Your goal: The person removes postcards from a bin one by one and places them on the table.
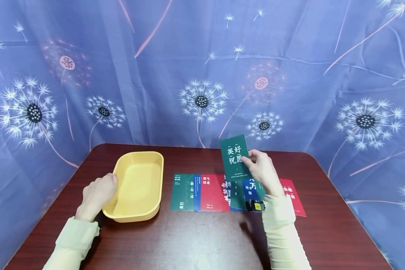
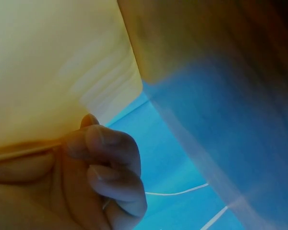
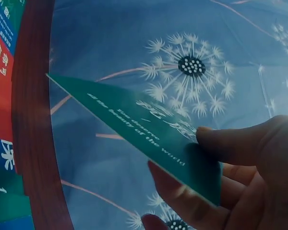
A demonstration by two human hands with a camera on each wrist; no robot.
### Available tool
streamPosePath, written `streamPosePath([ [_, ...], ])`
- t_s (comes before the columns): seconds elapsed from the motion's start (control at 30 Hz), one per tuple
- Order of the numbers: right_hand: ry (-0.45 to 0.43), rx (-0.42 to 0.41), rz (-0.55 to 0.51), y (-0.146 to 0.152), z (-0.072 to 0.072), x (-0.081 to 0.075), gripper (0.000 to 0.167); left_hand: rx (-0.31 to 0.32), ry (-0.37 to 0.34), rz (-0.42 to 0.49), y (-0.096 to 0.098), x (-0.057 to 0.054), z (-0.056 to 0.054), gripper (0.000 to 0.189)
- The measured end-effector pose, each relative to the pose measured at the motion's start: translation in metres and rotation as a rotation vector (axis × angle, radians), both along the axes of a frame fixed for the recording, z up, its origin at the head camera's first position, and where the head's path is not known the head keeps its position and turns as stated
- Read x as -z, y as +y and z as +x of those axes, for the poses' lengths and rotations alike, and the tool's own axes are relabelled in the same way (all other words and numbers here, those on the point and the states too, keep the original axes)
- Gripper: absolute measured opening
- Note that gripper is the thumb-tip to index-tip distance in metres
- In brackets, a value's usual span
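My right hand pinches a green card with white lettering, thumb on its printed face, raised over a row of cards. In the right wrist view the same green card is seen edge-on and tilted, with fingers behind it. My left hand grips the left rim of a yellow tray. Up close in the left wrist view, fingers curl at the tray's edge. Beneath the right hand, overlapping cards lie in a row, including a green one at the left end and a red one.
The dark red-brown table has rounded far corners. A blue dandelion-print curtain hangs behind and around it. Another red card shows to the right of the right forearm, which hides part of the row. A black wrist strap sits at the right wrist.
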State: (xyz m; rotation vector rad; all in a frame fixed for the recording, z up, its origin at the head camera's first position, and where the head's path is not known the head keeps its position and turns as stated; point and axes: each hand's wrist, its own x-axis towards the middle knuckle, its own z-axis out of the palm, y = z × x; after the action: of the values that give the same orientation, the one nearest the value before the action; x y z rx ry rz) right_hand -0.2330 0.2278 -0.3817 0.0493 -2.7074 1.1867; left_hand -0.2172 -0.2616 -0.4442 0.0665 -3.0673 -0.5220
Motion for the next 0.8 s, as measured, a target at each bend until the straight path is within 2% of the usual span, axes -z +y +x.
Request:
streamPosePath([
  [0.43, -0.062, 0.097, 0.073, 0.046, 0.009, 0.003, 0.025, 0.018, 0.016, 0.001, 0.003, 0.0, -0.003, 0.053],
  [0.67, -0.104, 0.166, 0.012, 0.083, 0.017, 0.007, 0.03, 0.018, -0.002, 0.007, -0.001, -0.001, -0.002, 0.053],
  [0.8, -0.136, 0.207, -0.021, 0.107, 0.025, 0.01, 0.034, 0.021, 0.015, 0.008, -0.002, 0.0, -0.001, 0.052],
])
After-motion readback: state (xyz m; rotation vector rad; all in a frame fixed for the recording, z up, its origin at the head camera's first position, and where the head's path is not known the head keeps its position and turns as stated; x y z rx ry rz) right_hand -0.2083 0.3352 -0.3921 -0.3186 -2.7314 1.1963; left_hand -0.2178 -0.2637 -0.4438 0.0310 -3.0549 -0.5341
